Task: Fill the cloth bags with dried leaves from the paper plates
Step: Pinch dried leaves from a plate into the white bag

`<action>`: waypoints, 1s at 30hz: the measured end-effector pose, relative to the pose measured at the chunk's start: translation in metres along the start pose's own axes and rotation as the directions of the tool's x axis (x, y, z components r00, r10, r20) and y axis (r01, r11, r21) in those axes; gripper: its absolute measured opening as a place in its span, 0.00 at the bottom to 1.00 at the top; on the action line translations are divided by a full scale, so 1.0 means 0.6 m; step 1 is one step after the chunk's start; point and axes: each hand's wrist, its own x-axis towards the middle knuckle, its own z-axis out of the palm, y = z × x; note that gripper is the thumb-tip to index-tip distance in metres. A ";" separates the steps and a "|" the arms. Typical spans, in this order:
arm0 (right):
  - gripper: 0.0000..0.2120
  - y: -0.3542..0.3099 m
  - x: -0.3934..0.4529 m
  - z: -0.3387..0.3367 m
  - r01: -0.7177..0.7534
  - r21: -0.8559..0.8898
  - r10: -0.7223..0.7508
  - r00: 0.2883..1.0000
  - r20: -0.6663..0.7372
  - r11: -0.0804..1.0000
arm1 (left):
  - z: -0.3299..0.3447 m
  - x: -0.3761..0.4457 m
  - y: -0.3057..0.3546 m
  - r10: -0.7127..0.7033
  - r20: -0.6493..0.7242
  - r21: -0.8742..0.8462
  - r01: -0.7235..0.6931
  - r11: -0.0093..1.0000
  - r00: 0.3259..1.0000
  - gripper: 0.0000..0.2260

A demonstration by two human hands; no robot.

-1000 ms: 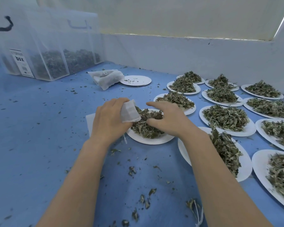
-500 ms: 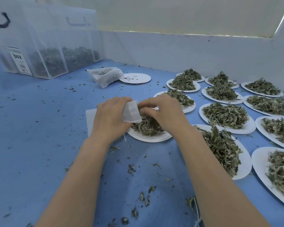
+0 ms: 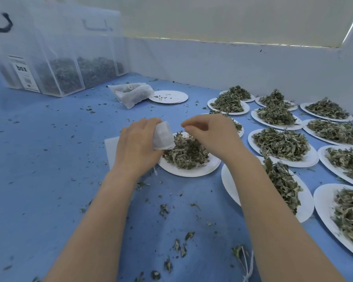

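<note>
Bench point(image 3: 39, 159), blue, near edge: loose leaf crumbs scattered, plus a bit of white string point(image 3: 249, 267) at the bottom.

Left hand point(image 3: 137, 145) grips a small white cloth bag point(image 3: 163, 136), fingers wrapped round its body, mouth facing right over the plate point(image 3: 192, 171). Bag hangs just above the leaf pile point(image 3: 185, 152), lower edge about touching it. Drawstring dangles below the hand.

Right hand point(image 3: 210, 133) is over the same plate, fingertips pinched together just right of the bag mouth. Looks like a pinch of leaves, but I can't see any leaf in the fingers, so can't confirm what it holds.

Handling, my read: bag is thin, limp, weightless; it collapses unless the mouth is held open, so hold at the rim, not mid-body. Leaves are light, brittle and springy; they crumble and shed, hence the mess. Small pinches, drop straight in over the plate so spill lands back on it.

Under the left hand: flat white sheet point(image 3: 111, 145) on the bench.

Right side: many more plates, all heaped. Lots left to do.

Further back: filled bags point(image 3: 132, 94) in a heap, beside them a near-bare plate stack point(image 3: 169, 97).

Far left corner: clear storage boxes point(image 3: 65, 64) with dark leaf stock.
</note>
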 end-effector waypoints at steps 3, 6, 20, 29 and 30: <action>0.16 0.005 0.003 -0.002 -0.069 -0.454 0.106 0.993 0.056 0.888 | 0.003 0.001 -0.002 0.006 0.015 0.034 -0.006 0.999 1.000 0.21; 0.23 0.008 0.003 0.007 -0.113 -0.541 0.192 0.977 0.092 0.834 | 0.007 0.002 -0.001 0.014 0.004 0.028 -0.015 0.999 1.000 0.19; 0.10 0.010 0.007 -0.001 -0.038 -0.142 0.026 0.996 -0.089 0.989 | 0.010 0.002 -0.003 0.011 0.035 0.002 -0.011 1.000 0.999 0.20; 0.08 -0.004 0.006 -0.015 0.031 -0.018 -0.031 0.999 0.024 0.999 | 0.011 0.004 0.000 -0.031 0.061 -0.029 0.032 0.999 0.998 0.21; 0.08 -0.004 0.006 -0.012 0.047 -0.025 -0.045 0.998 0.051 0.999 | 0.011 0.005 0.001 -0.036 0.061 -0.043 0.039 0.998 0.997 0.22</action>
